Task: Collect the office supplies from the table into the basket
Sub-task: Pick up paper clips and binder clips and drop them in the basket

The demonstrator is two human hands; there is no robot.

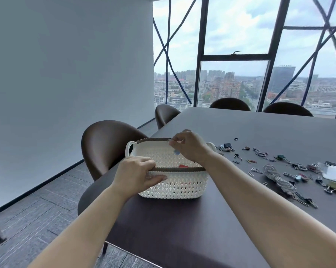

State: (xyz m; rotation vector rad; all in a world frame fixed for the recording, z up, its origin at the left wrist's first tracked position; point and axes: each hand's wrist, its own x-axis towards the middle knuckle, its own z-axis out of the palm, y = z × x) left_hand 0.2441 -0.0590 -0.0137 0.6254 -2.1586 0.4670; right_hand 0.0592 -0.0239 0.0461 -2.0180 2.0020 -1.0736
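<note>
Hands working mid-frame: left hand [138,176] is gripping the white woven plastic basket [174,187]; right hand [190,147] is pinching a small clip [176,151] over it, likely dropping next.

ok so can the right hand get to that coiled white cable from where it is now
Probably yes. The right hand is over the basket, and the coiled white cable lies in the open on the table to its right. Only small binder clips and paper clips surround it; nothing covers it.
</note>
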